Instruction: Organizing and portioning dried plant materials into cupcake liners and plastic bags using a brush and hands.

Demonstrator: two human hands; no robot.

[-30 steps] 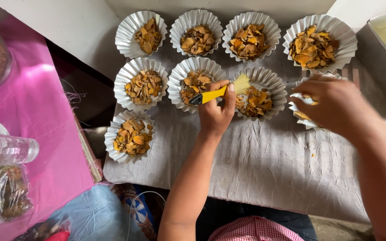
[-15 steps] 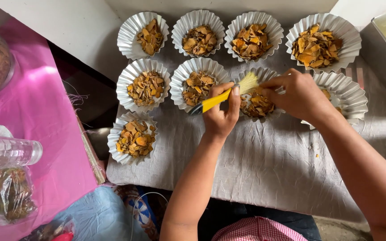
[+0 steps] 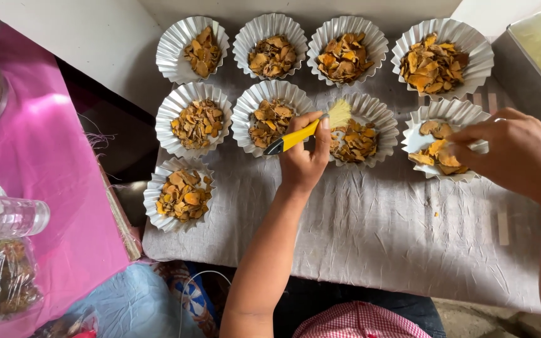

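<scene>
A small brush (image 3: 305, 130) with a yellow handle and pale bristles is gripped in the left hand (image 3: 305, 159), whose fingers are curled shut around the handle's middle, above a board covered in grey cloth (image 3: 370, 231). The brush's long axis is seen running on a slant, from its dark butt end at the lower left up to the bristle tip at the upper right, and that tip is held over the near rim of a fluted white paper cup (image 3: 361, 128) filled with orange-brown dried slices. Just to the right of it, well within reach of the other arm, a second, partly filled cup (image 3: 447, 139) is touched by the right hand (image 3: 511, 153), whose fingertips are drawn together at the cup's right edge; whether a slice is pinched between them cannot be told. The brush is thus nearer to the left hand, which holds it, while the right hand is kept apart from it, one cup over. Seven more filled cups are laid in rows to the left and beyond, the nearest of them (image 3: 270, 119) lying under the brush's butt end. A pink-covered surface (image 3: 39, 163) with clear plastic containers is shown at the left edge.
</scene>
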